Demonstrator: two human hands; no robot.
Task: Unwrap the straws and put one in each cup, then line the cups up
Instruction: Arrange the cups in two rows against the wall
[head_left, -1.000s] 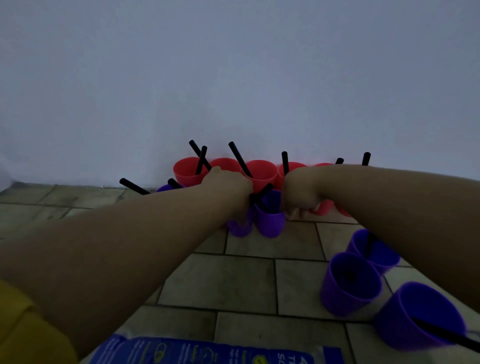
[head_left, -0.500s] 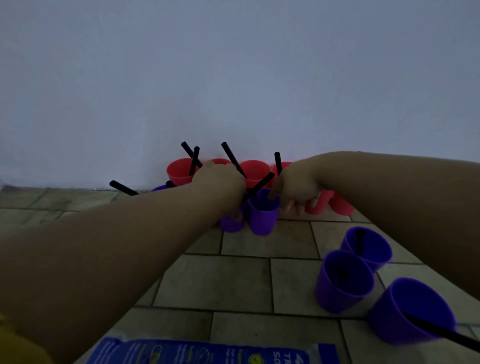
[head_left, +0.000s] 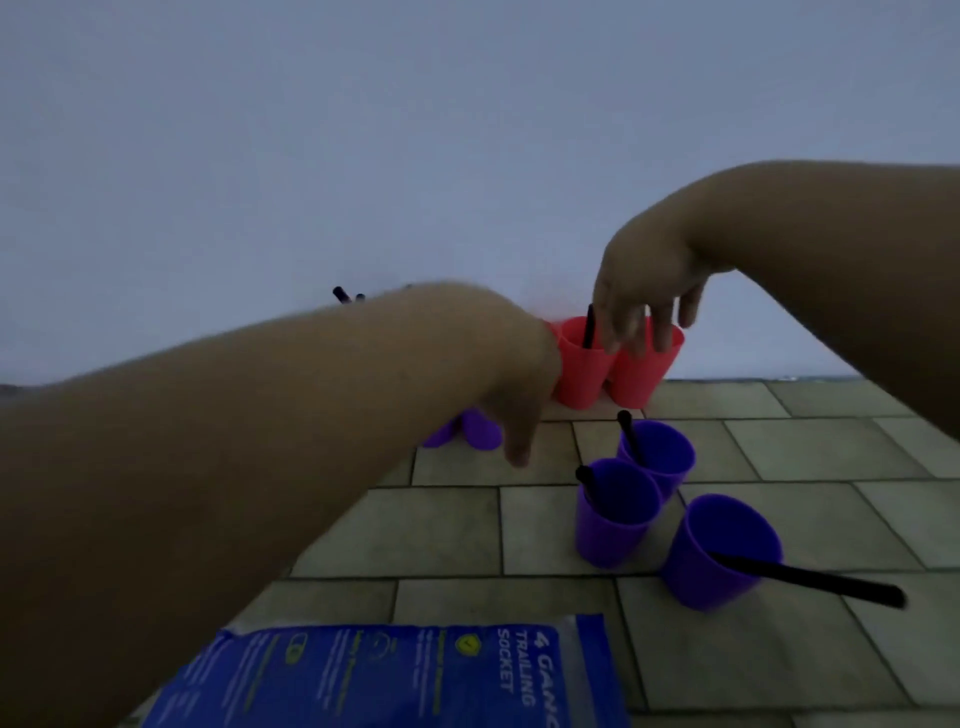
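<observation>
Both grips are released: the right hand (head_left: 644, 291) is spread over the red cups (head_left: 582, 374) by the wall, and the left hand (head_left: 514, 395) hangs loose. The stray purple cups (head_left: 615, 525) on the floor (head_left: 415, 530) are best slid low into line.

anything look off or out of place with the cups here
Yes. Three purple cups stand in a loose cluster on the floor, apart from the red cups by the wall, not in line. The straw in the nearest purple cup leans far out over the rim, almost flat. Nothing looks spilled or damaged.
</observation>
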